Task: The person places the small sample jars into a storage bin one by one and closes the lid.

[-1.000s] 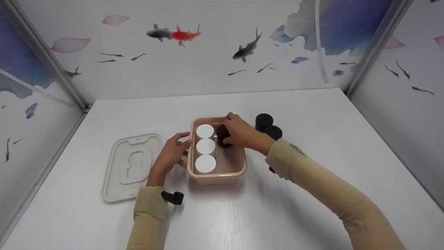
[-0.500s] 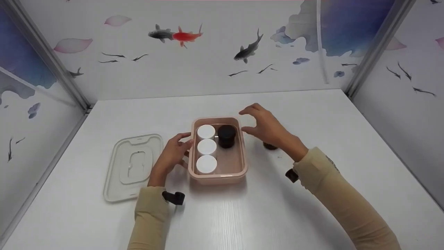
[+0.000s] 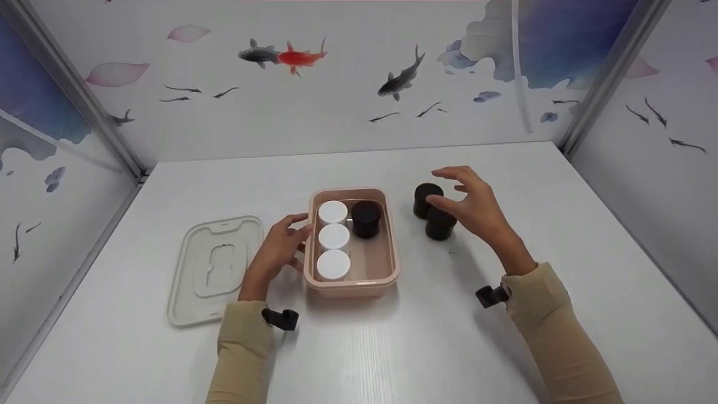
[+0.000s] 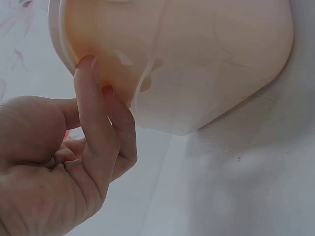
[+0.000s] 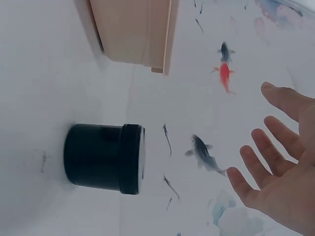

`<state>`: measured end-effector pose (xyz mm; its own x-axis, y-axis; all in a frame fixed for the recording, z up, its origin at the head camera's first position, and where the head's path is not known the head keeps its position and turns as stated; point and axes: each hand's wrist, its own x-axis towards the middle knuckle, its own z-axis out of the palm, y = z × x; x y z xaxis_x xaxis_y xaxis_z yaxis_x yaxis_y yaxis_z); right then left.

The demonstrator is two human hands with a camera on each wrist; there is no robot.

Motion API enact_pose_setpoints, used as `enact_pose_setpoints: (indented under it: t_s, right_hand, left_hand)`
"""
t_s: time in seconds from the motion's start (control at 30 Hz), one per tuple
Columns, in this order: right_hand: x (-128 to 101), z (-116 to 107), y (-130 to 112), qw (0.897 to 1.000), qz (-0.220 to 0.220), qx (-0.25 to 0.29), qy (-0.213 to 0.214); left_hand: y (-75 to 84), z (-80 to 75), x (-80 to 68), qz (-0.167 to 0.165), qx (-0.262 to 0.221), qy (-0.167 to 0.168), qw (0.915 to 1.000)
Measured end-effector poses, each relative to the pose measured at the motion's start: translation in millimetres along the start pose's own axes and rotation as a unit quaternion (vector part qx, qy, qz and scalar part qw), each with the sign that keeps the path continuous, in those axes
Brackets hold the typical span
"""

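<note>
On the table stands a pink plastic storage box (image 3: 384,275). Along its left side are white-lidded jars (image 3: 334,237), with one black jar (image 3: 366,219) at its back right. My left hand (image 3: 279,247) holds the box's left rim, its bent fingertips against the wall under the lip in the left wrist view. Right of the box, two black jars (image 3: 440,224) stand close together; the right wrist view shows a black jar (image 5: 98,157) upright with a wide screw lid. My right hand (image 3: 477,205) is beside and above these, fingers spread and holding nothing, thumb overlapping them in the head view.
A translucent white box lid (image 3: 216,272) lies flat on the table left of the box, partly behind my left forearm. Walls (image 3: 348,112) printed with fish enclose the table at the back and both sides. Metal posts (image 3: 603,78) rise at the back corners.
My right hand has let go of the black jar inside the box, lifted out and moved right to the two black jars outside. My left hand has stayed at the rim.
</note>
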<state>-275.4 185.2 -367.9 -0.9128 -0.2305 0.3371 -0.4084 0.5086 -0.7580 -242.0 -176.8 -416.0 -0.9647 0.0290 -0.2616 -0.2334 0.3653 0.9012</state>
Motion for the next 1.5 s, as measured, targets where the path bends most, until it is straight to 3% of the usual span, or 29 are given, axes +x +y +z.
enact_pose_setpoints:
  t_s: [0.13, 0.4, 0.77, 1.5]
  right_hand:
    - [-3, -2, 18, 0.999, 0.033, 0.036, -0.007]
    - [-4, -2, 49, 0.996, 0.079, 0.045, -0.02]
    - [-5, 1, 80, 0.979, 0.157, 0.05, -0.118]
    - [-5, 2, 88, 0.975, 0.179, 0.049, -0.125]
  left_hand:
    - [-1.1, 0.8, 0.0, 0.009, -0.006, -0.002, 0.9999]
    - [-1.7, 0.3, -0.9, 0.013, 0.001, 0.003, 0.9999]
    - [-2.0, -1.2, -2.2, -0.001, 0.005, -0.001, 1.0]
    - [-1.1, -1.2, -0.2, 0.002, -0.002, -0.006, 1.0]
